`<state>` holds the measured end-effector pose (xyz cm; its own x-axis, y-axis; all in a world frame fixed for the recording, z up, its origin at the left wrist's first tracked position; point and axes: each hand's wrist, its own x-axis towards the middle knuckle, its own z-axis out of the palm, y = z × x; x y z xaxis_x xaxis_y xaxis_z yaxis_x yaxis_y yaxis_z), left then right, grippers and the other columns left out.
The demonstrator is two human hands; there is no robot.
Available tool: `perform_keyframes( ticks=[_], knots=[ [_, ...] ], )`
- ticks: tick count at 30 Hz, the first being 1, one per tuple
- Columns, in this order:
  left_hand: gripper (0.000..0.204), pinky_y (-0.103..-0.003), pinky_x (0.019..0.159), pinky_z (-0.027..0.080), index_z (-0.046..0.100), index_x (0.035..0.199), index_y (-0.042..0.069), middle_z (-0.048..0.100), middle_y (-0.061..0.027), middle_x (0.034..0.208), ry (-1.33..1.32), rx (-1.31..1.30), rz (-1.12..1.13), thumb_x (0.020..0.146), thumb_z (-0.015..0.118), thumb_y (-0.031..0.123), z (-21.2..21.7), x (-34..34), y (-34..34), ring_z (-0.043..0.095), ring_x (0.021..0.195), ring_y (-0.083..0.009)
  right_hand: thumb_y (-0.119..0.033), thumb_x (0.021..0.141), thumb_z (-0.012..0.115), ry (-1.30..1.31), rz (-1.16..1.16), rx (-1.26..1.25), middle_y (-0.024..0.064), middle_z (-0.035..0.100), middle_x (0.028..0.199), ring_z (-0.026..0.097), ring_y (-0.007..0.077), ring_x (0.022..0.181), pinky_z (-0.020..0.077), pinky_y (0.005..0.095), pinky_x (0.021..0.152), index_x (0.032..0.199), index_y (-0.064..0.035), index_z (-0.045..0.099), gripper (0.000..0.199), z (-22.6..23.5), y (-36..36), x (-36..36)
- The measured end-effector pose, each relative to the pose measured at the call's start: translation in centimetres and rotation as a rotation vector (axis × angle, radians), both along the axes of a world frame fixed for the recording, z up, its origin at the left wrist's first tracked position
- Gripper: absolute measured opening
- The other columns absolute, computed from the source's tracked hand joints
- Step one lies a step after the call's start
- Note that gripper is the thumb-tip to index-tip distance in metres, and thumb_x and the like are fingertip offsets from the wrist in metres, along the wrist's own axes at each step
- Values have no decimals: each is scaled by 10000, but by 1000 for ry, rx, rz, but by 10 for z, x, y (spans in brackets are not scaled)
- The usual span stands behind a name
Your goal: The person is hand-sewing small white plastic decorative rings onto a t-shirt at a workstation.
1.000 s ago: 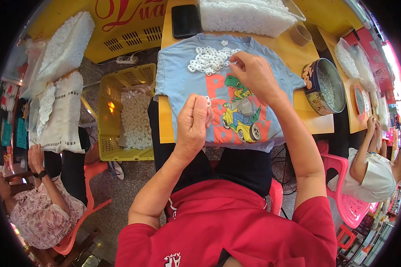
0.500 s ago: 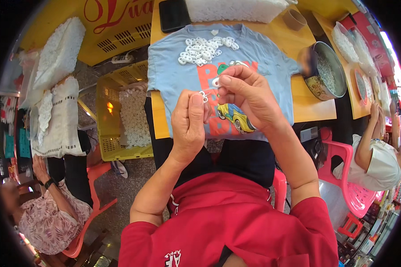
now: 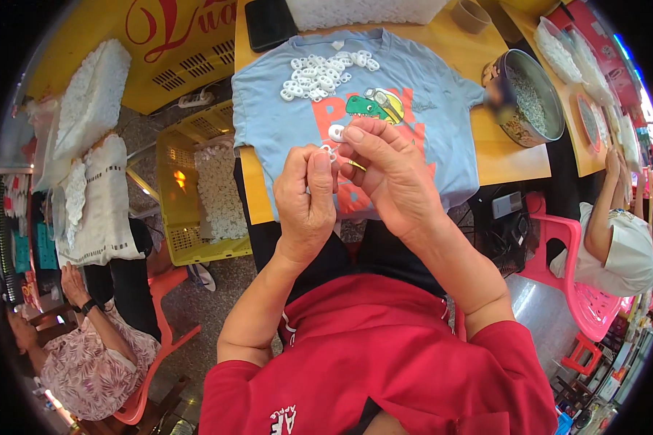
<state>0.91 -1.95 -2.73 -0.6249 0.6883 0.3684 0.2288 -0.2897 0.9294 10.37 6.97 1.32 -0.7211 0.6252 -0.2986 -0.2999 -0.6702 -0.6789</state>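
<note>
My left hand (image 3: 306, 196) is closed, thumb against the fingers, on a small white plastic piece with round holes (image 3: 329, 152). Close beside it, my right hand (image 3: 392, 163) pinches another white two-holed plastic piece (image 3: 337, 133) between thumb and fingertips. Both hands are held over the front part of a blue T-shirt (image 3: 268, 116) spread on the wooden table (image 3: 511, 165). Towards the shirt's collar lies a loose pile of the same white pieces (image 3: 319, 75). My right hand covers part of the shirt's printed picture.
A round tin (image 3: 533, 109) of small shiny parts stands at the right, a black phone (image 3: 270, 25) at the far left. White pieces fill a yellow crate (image 3: 185, 250) on the floor. People sit on both sides, one in a patterned shirt (image 3: 98, 355), beside a pink chair (image 3: 569, 246).
My right hand has moved left and slightly down, closer to my left hand, turning its white piece face up. The view has shifted a little. The pile looks the same.
</note>
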Motion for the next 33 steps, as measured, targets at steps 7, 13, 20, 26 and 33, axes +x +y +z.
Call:
perform_keyframes(
  ticks=[7,13,20,26,33],
  knots=[
    [213,-245,495,380,482,840,21,510,-21,643,7,-6,56,1005,448,152,0,-1,0,445,543,-77,-136,885,664,-34,-15,46,14,644,976,612,111,888,483,296,782,1019,-98,603,152,-3,-9,1],
    [218,-242,493,377,486,840,22,508,-17,639,-1,-10,74,1005,451,160,3,-1,0,443,544,-72,-102,882,663,-65,-48,160,31,642,1006,612,118,913,480,270,775,1055,-67,594,189,-4,-12,0],
    [217,-240,491,374,490,839,23,501,-10,630,-28,-9,24,1004,452,158,1,-3,-1,437,544,-69,-77,877,666,-42,28,352,49,647,1059,610,124,974,490,264,802,1161,-28,594,297,-2,-5,4],
    [224,-248,491,373,482,826,19,491,-13,624,-14,-2,-4,1007,444,146,-1,-4,0,422,541,-75,-27,879,648,-67,76,507,67,646,1087,612,128,1001,500,283,879,1153,7,598,280,3,-2,6],
    [224,-249,497,364,460,821,20,476,-16,631,5,29,-10,1009,438,139,-1,-2,-1,405,551,-76,21,874,638,-58,71,594,90,655,1066,626,145,979,510,281,884,1138,29,609,266,2,-3,8]
  ],
)
